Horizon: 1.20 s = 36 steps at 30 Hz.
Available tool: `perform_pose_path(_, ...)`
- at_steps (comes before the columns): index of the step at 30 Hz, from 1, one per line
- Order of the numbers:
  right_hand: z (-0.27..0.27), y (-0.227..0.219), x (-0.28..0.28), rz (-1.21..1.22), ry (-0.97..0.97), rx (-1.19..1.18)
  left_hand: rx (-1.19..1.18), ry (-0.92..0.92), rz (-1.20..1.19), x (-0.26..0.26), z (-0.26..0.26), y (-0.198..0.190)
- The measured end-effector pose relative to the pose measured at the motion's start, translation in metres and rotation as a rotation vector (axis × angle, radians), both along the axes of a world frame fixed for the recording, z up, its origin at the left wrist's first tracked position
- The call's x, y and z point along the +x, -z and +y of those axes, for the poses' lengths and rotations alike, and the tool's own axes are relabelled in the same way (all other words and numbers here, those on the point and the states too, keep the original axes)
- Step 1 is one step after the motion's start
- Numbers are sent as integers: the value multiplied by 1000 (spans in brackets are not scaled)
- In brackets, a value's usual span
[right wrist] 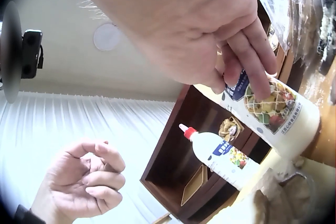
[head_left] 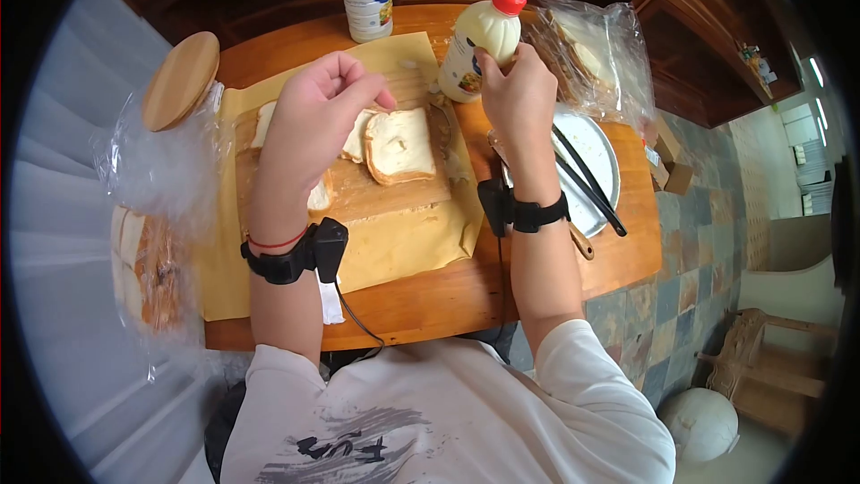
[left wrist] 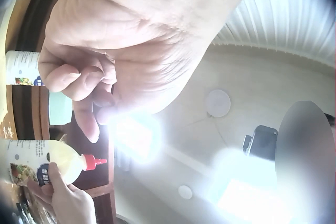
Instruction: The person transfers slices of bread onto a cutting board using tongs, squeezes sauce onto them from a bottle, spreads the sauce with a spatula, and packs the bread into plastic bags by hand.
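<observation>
My right hand grips a squeeze bottle with a red nozzle near the table's back edge; its fingers curl round the labelled side in the right wrist view. The bottle leans a little, nozzle up. My left hand hangs above the wooden board, its fingers loosely curled with nothing visible in them, as the right wrist view also shows the left hand. Below and beside it, bread slices lie on the board, one slice with a pale spread on top. The left hand and forearm partly hide other slices.
A second bottle stands at the back. Bagged bread lies at the back right, above a white plate with black chopsticks. At the left are a round wooden lid and more bagged bread. Yellow paper lies under the board.
</observation>
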State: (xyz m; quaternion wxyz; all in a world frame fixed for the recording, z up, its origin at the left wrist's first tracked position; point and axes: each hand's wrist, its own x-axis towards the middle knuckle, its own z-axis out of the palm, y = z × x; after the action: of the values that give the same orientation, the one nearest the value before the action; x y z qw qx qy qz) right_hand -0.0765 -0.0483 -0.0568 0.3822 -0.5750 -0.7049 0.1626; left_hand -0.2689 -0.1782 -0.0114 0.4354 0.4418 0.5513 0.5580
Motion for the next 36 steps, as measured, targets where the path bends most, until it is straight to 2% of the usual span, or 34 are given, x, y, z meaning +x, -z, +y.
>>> perform_pose_path(4, 9, 15, 1, 26, 3, 41, 5, -5, -20, 1, 0, -1)
perform_pose_path(11, 8, 10, 2, -9, -8, 17, -20, -35, 41, 5, -1, -7)
perform_pose_path(16, 5, 5, 0, -99, 59, 2, -42, -112, 4, 10, -3, -12)
perform_pose_path(26, 7, 4, 3, -92, 130, 18, 11, -124, -18, 8, -4, -9)
perform_pose_path(28, 7, -1, 4, -90, 69, -99, -13, -109, -8, 9, -5, -13)
perform_pose_path(32, 16, 6, 17, 8, -51, -98, 56, -94, 19, 10, -4, -8)
perform_pose_path(34, 14, 0, 28, -118, -17, 70, 124, -71, 39, 6, -3, -4)
perform_pose_path(35, 10, -15, 34, -24, -73, -64, 122, -72, 37, 4, -3, -2)
perform_pose_path(36, 3, -30, 43, 41, -135, -65, 130, -76, 18, 2, -2, 0)
